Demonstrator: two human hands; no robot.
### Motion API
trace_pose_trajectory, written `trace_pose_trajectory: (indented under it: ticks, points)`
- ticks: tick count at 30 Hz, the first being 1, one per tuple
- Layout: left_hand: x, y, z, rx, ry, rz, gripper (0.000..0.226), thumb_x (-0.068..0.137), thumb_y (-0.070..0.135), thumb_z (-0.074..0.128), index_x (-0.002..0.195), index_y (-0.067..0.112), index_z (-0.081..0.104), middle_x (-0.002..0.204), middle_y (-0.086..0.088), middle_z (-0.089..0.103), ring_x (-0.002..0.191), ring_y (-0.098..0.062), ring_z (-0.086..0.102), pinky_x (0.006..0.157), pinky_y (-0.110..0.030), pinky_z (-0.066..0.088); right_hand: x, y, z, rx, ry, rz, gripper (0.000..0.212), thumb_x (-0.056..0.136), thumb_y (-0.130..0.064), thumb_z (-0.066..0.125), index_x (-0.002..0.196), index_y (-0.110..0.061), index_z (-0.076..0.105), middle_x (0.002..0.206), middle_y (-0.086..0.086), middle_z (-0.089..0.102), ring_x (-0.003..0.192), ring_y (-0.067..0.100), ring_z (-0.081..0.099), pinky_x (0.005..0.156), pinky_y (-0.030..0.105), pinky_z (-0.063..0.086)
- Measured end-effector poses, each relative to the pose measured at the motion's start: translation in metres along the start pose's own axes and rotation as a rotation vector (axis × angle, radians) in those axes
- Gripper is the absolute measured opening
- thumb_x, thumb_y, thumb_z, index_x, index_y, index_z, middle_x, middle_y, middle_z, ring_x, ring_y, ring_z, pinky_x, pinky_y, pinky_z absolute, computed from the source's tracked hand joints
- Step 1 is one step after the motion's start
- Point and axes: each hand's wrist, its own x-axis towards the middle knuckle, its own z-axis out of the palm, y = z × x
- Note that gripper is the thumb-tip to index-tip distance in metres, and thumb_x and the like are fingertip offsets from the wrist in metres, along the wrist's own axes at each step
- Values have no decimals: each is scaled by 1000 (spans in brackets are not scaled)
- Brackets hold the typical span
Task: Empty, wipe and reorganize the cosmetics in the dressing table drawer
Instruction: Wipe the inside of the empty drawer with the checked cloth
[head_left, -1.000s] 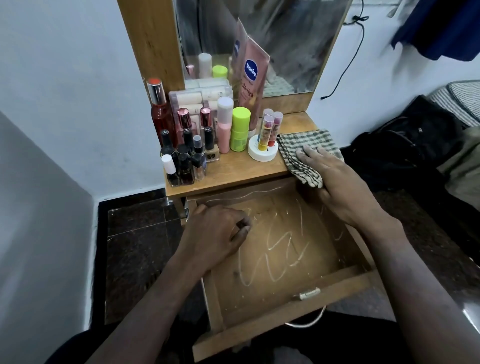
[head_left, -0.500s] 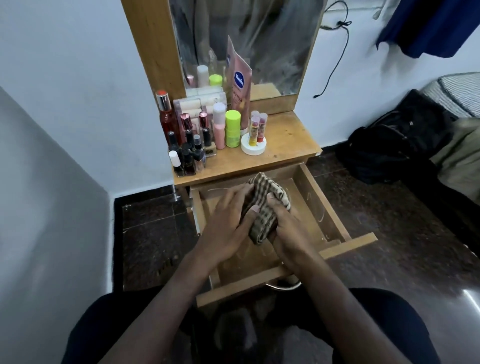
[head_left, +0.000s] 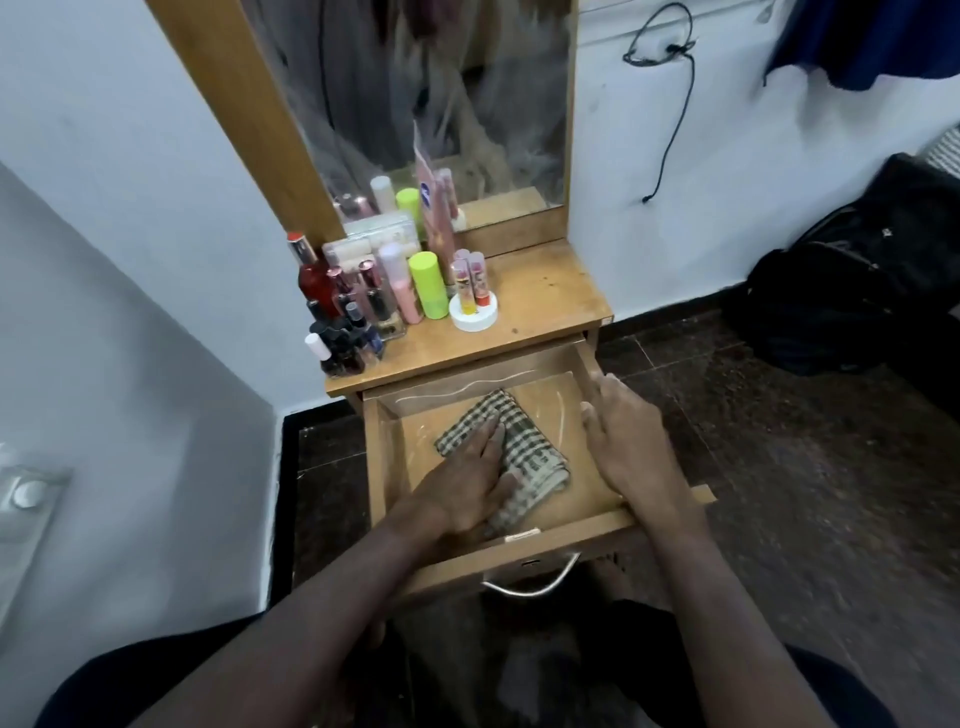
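Moved since half a second ago: both hands then bunched the checked cloth (head_left: 506, 453) above the drawer; now it lies flat on the drawer floor under the left hand alone, and the right hand has gone to the side wall
Left hand (head_left: 470, 488): palm down on the cloth, fingers (head_left: 492, 439) straight and close together, pressing it to the wood rather than gripping; they point toward 12 o'clock
Right hand (head_left: 626, 439): on the right wall of the drawer (head_left: 582, 530), fingers loosely bent over the top edge toward 12 o'clock, thumb on the inner side; whether it truly clasps the wall I cannot tell
Cloth: folded into a rough strip, long axis running from 11 o'clock to 5 o'clock; most of it shows at 1 to 3 o'clock of the left fingers
Deciding relation: bare drawer floor with pale streaks lies at 12 and 1 o'clock of the cloth, so a wipe would probably push away from the body; the left hand is the one on the cloth, the right likely steadies
Cosmetics (head_left: 363, 317): all on the desk (head_left: 545, 291), crowded at its 9 to 11 o'clock side, bottles upright; none seen in the drawer
White jar (head_left: 474, 316): at the right of the crowd, lip-balm tubes standing on its lid
Writing: pink tube (head_left: 434, 228) leaning on the mirror (head_left: 441, 93) bears a blue oval badge, letters too blurred to read; no other label legible
Stage, as I judge: emptied, wiping under way, reorganizing not yet begun
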Motion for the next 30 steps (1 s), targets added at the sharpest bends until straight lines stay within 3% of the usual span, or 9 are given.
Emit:
trace_pose_trajectory:
  ticks: [4,10,15,18,23,25,27,30]
  points:
    - [28,9,10,205,14,47,81,111,57,18,165,9,-18,173,-9,-27,159,-23,-28,132,-47,-6,1,9,-2,144,0,76,38,110,-27,46,147,-18,51,131,10,69,117,30,66,97,36,51]
    - [80,37,3,256,50,189,99,89,70,-8,166,9,-16,173,-9,-26,160,-21,-27,132,-43,-9,0,17,-1,168,-6,85,43,111,-29,42,152,-17,46,133,10,69,118,29,66,97,35,51]
    - [88,41,4,277,43,210,88,103,67,7,166,11,-18,173,-8,-28,159,-20,-29,131,-41,-11,5,20,1,188,-9,119,40,110,-28,44,149,-22,48,125,9,72,107,26,68,84,29,46]
    - [80,29,0,286,-19,225,81,110,60,19,165,16,-22,172,-3,-32,158,-17,-31,131,-40,-11,5,21,1,174,-21,123,39,110,-28,44,149,-25,47,122,9,73,104,28,69,84,34,50]
    - [40,-11,-11,361,-167,231,90,98,75,-2,161,18,-30,166,-1,-42,154,-16,-38,132,-43,-10,3,17,-1,206,-37,140,38,110,-28,44,148,-26,48,122,10,73,109,31,68,92,39,53]
    - [24,-21,-18,409,-251,213,85,104,69,6,161,18,-31,164,1,-44,153,-15,-40,132,-44,-9,2,19,-2,223,-43,138,38,110,-29,44,148,-27,47,123,10,72,109,30,68,96,41,54]
    - [12,-27,-24,407,-215,218,80,111,60,19,164,20,-24,168,2,-37,158,-17,-29,133,-44,-2,2,19,-2,244,-51,147,38,111,-32,43,148,-27,48,124,10,72,111,30,67,99,43,54]
    - [4,-28,-22,279,-15,247,76,112,58,25,169,20,-8,176,5,-18,163,-16,-4,133,-40,10,1,19,-3,246,-51,144,39,111,-33,43,149,-26,48,125,12,72,113,32,67,100,44,53]
